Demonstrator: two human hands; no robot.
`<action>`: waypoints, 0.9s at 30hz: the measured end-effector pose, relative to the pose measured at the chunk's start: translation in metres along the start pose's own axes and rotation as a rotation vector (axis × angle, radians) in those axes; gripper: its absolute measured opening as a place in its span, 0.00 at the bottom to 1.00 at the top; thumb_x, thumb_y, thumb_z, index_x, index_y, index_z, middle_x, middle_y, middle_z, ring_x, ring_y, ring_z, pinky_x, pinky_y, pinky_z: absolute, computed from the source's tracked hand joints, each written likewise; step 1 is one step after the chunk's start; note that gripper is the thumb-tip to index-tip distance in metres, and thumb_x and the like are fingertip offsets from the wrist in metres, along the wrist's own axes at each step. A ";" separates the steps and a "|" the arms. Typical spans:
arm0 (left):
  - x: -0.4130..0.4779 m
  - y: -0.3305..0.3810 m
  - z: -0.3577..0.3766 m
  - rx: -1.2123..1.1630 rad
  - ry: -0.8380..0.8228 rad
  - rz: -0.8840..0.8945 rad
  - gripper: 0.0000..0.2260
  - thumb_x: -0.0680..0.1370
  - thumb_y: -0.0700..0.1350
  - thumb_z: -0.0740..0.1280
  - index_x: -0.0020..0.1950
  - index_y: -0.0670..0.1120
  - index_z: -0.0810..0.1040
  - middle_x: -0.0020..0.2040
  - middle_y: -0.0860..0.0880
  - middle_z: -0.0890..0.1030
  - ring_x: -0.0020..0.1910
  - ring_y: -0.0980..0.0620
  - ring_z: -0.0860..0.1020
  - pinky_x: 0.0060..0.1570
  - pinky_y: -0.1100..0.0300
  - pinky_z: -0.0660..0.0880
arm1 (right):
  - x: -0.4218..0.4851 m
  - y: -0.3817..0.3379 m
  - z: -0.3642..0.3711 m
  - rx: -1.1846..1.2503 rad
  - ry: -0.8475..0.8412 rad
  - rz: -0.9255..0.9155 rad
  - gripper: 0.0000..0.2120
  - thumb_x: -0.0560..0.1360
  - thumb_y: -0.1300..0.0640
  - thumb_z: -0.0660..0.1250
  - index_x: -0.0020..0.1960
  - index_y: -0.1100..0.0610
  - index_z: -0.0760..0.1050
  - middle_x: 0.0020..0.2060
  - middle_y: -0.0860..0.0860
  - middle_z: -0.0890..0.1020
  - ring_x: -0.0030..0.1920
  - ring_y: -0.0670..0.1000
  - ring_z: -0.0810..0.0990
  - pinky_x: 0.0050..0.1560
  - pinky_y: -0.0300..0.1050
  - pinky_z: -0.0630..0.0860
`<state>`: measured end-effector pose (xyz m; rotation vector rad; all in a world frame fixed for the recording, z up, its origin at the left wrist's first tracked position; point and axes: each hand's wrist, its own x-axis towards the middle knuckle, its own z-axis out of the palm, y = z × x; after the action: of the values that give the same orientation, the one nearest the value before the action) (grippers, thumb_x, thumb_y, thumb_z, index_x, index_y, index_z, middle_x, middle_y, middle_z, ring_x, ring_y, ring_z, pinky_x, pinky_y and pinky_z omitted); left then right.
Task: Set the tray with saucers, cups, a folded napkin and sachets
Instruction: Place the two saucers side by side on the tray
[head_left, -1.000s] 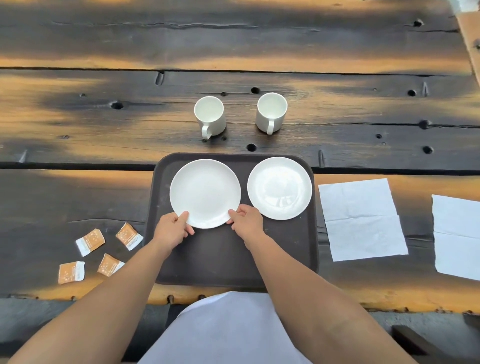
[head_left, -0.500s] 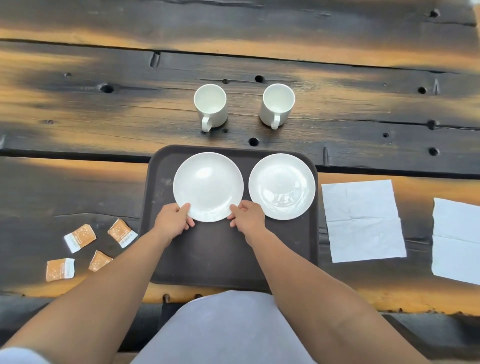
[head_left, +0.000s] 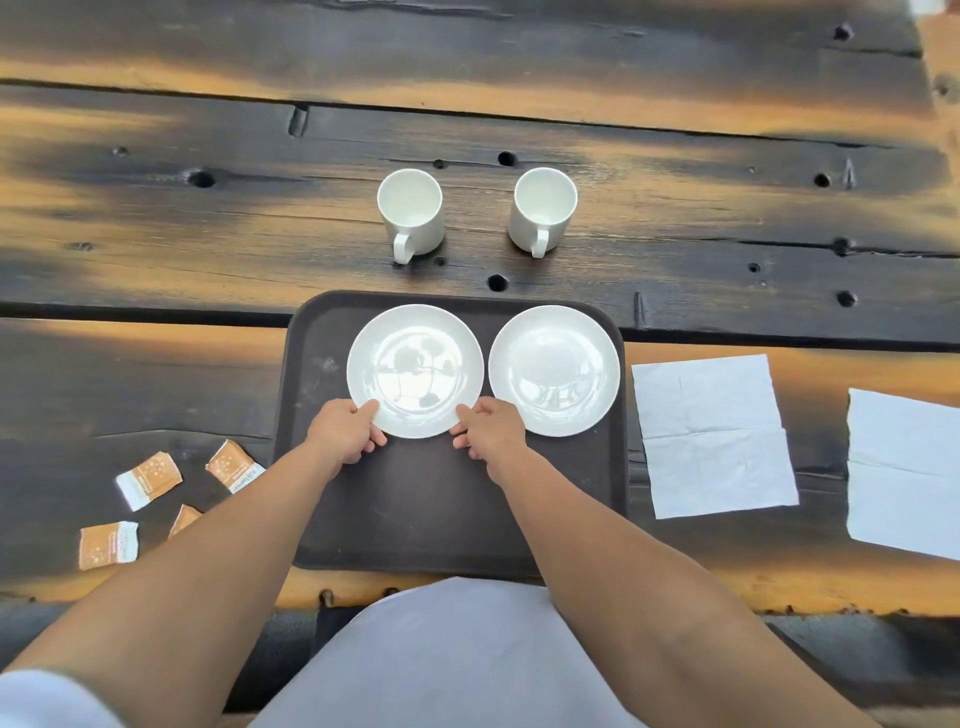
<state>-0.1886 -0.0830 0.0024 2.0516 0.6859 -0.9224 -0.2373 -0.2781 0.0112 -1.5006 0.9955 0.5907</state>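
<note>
Two white saucers lie side by side on the far half of a dark brown tray (head_left: 447, 509). My left hand (head_left: 345, 434) and my right hand (head_left: 488, 428) pinch the near rim of the left saucer (head_left: 414, 370) from either side. The right saucer (head_left: 554, 370) lies untouched, almost touching the left one. Two white cups stand on the table beyond the tray, the left cup (head_left: 410, 212) and the right cup (head_left: 543, 208), handles toward me. Several orange-and-white sachets (head_left: 148, 479) are scattered left of the tray. An unfolded white napkin (head_left: 711, 434) lies right of it.
A second white napkin (head_left: 904, 470) lies at the far right, cut by the frame edge. The table (head_left: 208, 218) is dark weathered planks with gaps and bolt holes. Its near edge runs just behind the tray, against my light apron (head_left: 447, 660).
Both hands have slid the left saucer a little farther away on the tray, so it now lines up with the right saucer. Cups, napkins and sachets stayed put.
</note>
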 end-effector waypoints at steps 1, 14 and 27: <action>-0.001 0.001 0.001 0.002 -0.006 -0.003 0.16 0.82 0.50 0.60 0.43 0.42 0.79 0.34 0.46 0.85 0.30 0.50 0.73 0.28 0.61 0.70 | -0.001 0.000 -0.001 -0.005 -0.002 0.001 0.12 0.78 0.57 0.65 0.36 0.56 0.69 0.33 0.53 0.82 0.30 0.51 0.77 0.28 0.40 0.68; -0.026 0.002 0.002 0.131 0.057 0.052 0.09 0.81 0.46 0.60 0.47 0.44 0.76 0.41 0.50 0.85 0.30 0.50 0.77 0.27 0.61 0.73 | -0.022 0.002 -0.012 0.026 -0.069 -0.002 0.03 0.79 0.59 0.62 0.52 0.56 0.73 0.46 0.53 0.84 0.34 0.51 0.79 0.34 0.41 0.76; -0.067 0.012 0.018 0.357 0.143 0.197 0.10 0.74 0.43 0.58 0.42 0.39 0.77 0.44 0.41 0.84 0.43 0.40 0.82 0.47 0.48 0.81 | -0.041 0.016 -0.040 -0.007 -0.027 -0.061 0.07 0.79 0.56 0.59 0.50 0.57 0.75 0.40 0.52 0.84 0.33 0.50 0.77 0.33 0.41 0.74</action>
<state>-0.2271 -0.1149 0.0523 2.4698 0.4019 -0.8350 -0.2785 -0.3052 0.0436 -1.5205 0.9246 0.5702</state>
